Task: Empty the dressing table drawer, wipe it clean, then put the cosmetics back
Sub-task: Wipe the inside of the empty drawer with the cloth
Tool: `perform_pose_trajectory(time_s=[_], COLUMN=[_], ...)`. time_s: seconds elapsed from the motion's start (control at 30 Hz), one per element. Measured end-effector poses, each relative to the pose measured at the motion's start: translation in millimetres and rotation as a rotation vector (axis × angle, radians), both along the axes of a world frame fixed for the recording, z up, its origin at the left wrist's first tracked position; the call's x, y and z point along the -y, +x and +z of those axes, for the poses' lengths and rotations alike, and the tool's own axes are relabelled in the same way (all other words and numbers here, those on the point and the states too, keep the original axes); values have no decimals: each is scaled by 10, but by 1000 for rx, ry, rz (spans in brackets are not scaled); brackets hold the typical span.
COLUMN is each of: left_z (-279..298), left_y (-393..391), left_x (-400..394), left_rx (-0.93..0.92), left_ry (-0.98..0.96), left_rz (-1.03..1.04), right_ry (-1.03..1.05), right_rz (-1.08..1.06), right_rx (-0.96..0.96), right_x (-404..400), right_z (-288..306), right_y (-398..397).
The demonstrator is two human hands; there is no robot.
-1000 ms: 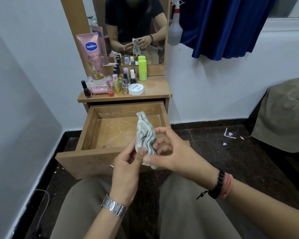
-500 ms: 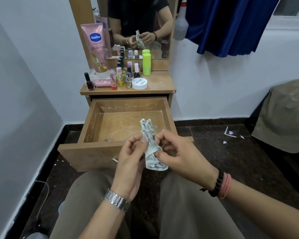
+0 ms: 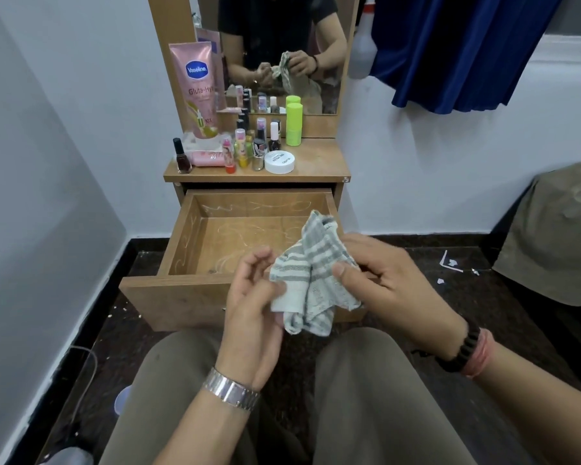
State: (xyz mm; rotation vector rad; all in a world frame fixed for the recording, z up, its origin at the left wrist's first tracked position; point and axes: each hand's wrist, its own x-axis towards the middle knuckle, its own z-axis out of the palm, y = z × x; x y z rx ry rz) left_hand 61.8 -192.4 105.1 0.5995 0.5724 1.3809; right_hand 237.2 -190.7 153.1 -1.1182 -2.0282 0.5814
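The wooden drawer (image 3: 195, 290) of the dressing table stands pulled out, with pale smears on its bare floor and walls. Above its front right corner I hold a grey and white striped cloth (image 3: 311, 273) in both hands. My left hand (image 3: 252, 303) pinches its lower left edge between thumb and fingers. My right hand (image 3: 379, 273) grips its right side with the thumb on top. On the table top (image 3: 319, 162) stand the cosmetics: a pink Vaseline tube (image 3: 200, 88), a green bottle (image 3: 294, 124), a white round jar (image 3: 279, 162), a dark nail polish bottle (image 3: 181, 156) and several small bottles (image 3: 249, 146).
A mirror (image 3: 282, 45) above the table reflects my hands and the cloth. A blue curtain (image 3: 457, 45) and a white spray bottle (image 3: 364, 45) hang at the right. A fabric-covered shape (image 3: 557, 229) stands at right on the dark floor (image 3: 450, 273), which holds paper scraps.
The cloth was bunched upright between my hands; now it is spread wider and partly unfolded. My hands have drawn a little apart, the left one loosening its fingers.
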Motion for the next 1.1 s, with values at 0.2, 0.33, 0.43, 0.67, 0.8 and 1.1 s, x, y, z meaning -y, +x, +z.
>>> perform_pose_trajectory(time_s=[0.2,0.33,0.43,0.67,0.8,1.1], left_z=[73,61,62,80,49,-367], left_y=[-2,-15,-29,-102,-131,-325], left_x=[23,27,15,-23,-85,-444], left_rx=[164,209,115,-142,-619,-1891], left_ry=[-246,-191,-143,44,217,536], left_rz=[-421,-466,-382,-227,-90,337], right_ry=[-375,-614,-992,-798,-893,-465], right_rz=[62,86,212,172,44,-243], right_rx=[-858,-1331,-1295,-1193,-914,-852], right_x=[-74,-99,-23,-111,-92,-1076], right_z=[176,227,-5,237,62,438], right_y=[38,148,45,48,-23,-196])
